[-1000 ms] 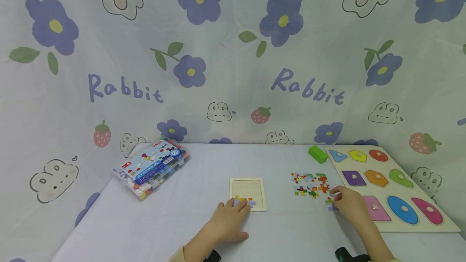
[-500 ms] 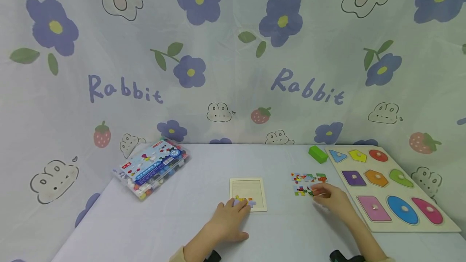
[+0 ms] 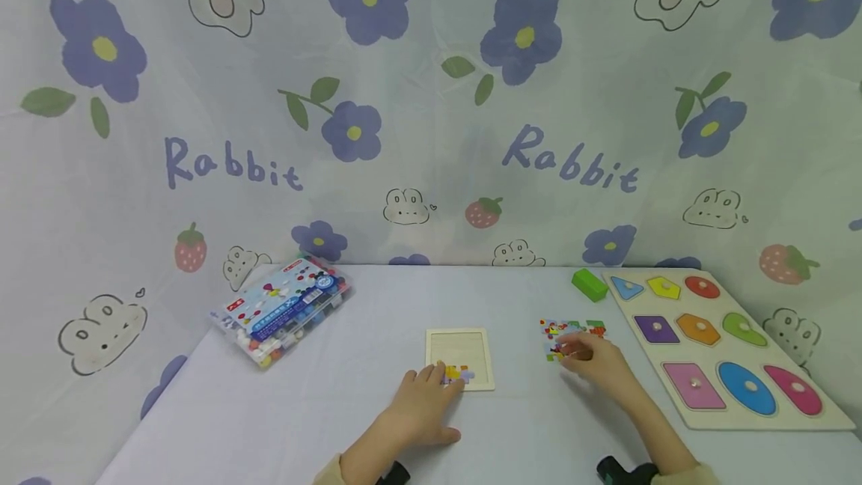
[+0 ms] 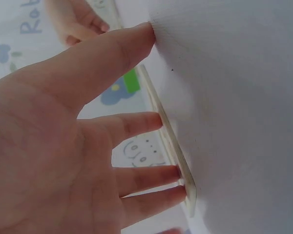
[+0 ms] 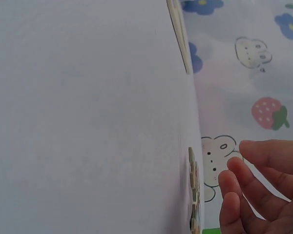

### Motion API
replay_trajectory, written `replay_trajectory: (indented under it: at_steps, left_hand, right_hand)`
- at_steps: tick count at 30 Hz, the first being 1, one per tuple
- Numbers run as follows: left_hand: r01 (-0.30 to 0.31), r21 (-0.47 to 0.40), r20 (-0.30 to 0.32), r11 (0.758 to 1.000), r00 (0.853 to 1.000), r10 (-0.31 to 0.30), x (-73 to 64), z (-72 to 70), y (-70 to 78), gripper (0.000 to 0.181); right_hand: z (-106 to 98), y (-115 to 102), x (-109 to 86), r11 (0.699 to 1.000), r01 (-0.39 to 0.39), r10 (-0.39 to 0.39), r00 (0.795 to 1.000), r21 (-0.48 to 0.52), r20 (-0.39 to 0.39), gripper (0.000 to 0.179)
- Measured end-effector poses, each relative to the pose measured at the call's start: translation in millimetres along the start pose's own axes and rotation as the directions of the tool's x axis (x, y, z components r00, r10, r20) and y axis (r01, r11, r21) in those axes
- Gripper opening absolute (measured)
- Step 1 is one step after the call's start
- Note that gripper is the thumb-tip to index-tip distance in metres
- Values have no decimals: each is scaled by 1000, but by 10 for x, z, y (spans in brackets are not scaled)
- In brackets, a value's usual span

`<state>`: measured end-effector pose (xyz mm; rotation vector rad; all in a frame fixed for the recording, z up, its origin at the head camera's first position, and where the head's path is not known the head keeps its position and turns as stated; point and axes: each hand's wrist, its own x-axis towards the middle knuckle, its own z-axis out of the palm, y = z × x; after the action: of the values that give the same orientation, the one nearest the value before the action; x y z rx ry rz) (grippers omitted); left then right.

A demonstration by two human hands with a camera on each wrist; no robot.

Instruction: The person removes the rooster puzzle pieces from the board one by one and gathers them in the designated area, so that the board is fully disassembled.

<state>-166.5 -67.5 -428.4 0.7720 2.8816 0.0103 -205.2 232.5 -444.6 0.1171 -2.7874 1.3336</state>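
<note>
My left hand lies spread with its fingertips over the near left part of a shallow wooden puzzle tray. Yellow and purple jigsaw pieces sit along the tray's near edge, partly under the fingers. In the left wrist view, fingertips meet the tray's side and the thumb touches the cloth. My right hand hovers over several loose jigsaw pieces, fingers loosely curved. The right wrist view shows thumb and fingertips slightly apart, nothing visible between them; the piece row stands beside them.
A wooden shape board with colourful knobbed pieces lies at the right. A green block stands behind the loose pieces. At the back left lies a clear plastic box of coloured items. A patterned curtain hangs behind the table.
My right hand has moved left from the right-hand pieces to above the middle of the loose group. My left fingers have shifted slightly, baring more yellow on the tray's pieces.
</note>
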Motion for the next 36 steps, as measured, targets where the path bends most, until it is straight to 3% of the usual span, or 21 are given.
replay_trajectory:
  at_steps: [7,15,24,29,36]
  left_hand:
    - [11,30,-23,999,1000,-10,-15,-9,16,70]
    - [41,-14,8,999,999,-41,-18,-21,23,70]
    - [60,7,20,998,998,-60,-26,-31,23,70]
    - [57,29,2,998,998,-57,-24,-24,19,75]
    - [73,119,-31,990,997,-70,-6,1,10,91]
  right_hand:
    - [146,-108,86,997,54,-55,998,53,14,28]
    - [311,-244,157,996,60,-63,997,63,40,28]
    - [526,-446,201,993,100,-104,992,61,74,25]
    - [659,-554,207,985,167,-171,979,44,115,24]
    - [868,-676,185,968,250,-245,943,6,223,25]
